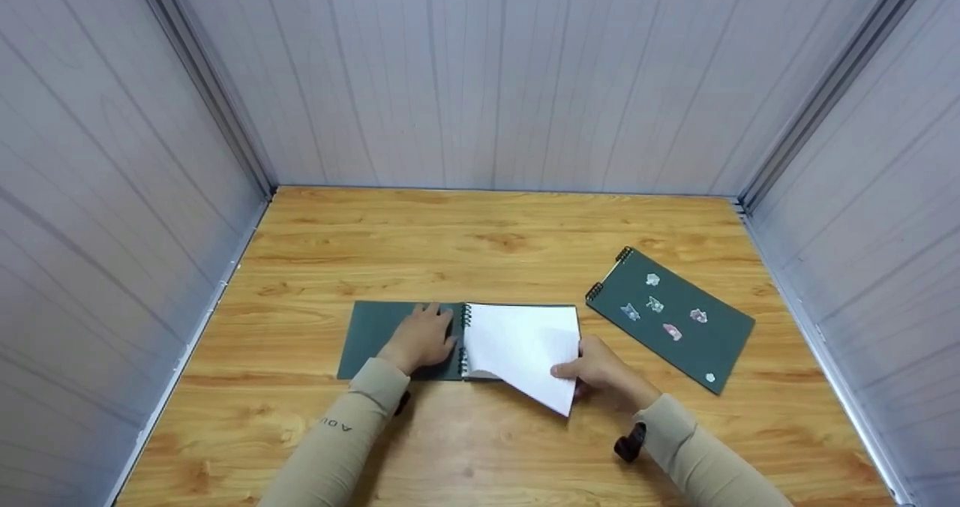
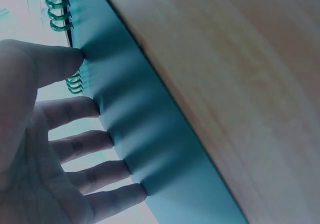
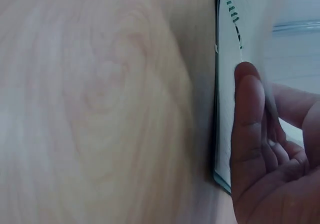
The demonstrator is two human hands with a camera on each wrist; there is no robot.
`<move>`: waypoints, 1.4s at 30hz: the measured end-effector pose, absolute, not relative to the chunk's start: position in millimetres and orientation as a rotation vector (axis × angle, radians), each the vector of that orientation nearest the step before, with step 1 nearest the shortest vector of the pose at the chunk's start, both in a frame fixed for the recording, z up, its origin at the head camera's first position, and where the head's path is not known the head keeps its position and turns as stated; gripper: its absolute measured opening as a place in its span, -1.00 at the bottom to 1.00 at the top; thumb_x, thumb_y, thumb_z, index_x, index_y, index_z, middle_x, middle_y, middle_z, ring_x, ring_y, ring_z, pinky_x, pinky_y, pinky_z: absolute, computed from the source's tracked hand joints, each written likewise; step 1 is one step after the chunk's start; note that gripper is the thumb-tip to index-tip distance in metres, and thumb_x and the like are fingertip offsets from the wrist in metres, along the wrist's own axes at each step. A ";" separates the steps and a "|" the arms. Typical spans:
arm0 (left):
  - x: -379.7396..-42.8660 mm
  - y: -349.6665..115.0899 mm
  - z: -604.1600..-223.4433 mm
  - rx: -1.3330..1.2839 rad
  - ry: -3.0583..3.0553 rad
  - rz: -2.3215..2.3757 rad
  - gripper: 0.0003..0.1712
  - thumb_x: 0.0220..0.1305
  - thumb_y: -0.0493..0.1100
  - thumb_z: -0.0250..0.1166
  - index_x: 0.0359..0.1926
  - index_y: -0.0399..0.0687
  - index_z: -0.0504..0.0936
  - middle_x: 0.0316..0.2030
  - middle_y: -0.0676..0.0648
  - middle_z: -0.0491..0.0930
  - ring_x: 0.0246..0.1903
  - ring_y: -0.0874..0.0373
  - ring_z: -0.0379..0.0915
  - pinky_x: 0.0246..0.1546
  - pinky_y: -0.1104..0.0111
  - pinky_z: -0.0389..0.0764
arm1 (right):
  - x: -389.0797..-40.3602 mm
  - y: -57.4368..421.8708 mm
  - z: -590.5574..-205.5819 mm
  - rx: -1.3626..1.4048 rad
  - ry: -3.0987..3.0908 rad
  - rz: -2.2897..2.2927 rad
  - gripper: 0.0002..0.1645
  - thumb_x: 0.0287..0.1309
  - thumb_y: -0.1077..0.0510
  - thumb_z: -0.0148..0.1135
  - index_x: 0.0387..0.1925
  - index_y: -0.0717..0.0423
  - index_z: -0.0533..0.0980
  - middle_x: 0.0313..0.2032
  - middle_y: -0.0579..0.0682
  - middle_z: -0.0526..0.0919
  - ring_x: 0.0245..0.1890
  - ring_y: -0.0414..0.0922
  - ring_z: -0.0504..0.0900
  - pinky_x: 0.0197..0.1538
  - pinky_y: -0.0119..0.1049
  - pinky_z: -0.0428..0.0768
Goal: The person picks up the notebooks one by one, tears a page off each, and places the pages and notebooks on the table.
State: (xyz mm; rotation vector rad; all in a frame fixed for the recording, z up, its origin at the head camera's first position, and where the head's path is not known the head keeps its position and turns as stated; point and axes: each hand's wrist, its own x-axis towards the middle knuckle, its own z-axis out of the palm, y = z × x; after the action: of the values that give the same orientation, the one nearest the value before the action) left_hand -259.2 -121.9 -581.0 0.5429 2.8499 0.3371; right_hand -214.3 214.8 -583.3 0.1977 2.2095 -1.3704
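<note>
Filling the pale-walled booth, the wooden surface carried an open notebook. Left hand pressed its cover flat-fingered; right hand pinched a page.

Worktop is showing light wood grain with darker knots, smooth, low satin sheen. Open notebook is showing plain white paper pages, matt, the lifted sheet bending softly. Its flipped cover is looking like dark green card, matt and smooth; the left wrist view is showing no gloss on it. Spiral binding is looking like dark coated wire, slightly shiny. Second notebook is wearing the same matt green card, with small stickers reading glossier than the cover. Walls are looking like pale ribbed panels, smooth, faint sheen. Sleeves are showing beige knit cloth, matt.
</note>
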 end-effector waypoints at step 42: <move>-255.7 -121.5 -580.3 0.554 2.868 0.348 -0.35 0.61 0.00 0.26 0.52 -0.29 0.48 0.53 -0.43 0.37 0.49 -0.45 0.34 0.42 -0.29 0.51 | -224.3 273.3 -557.8 0.165 2.527 -1.120 -0.55 0.05 0.29 0.44 0.01 0.40 0.61 -0.19 0.10 0.63 -0.20 -0.01 0.56 -0.20 -0.27 0.55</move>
State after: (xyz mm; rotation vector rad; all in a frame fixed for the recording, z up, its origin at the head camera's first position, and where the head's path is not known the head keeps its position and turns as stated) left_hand -255.7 -121.5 -580.3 0.5541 2.8680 0.3475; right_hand -224.3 273.3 -557.8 0.1652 2.5267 -1.1201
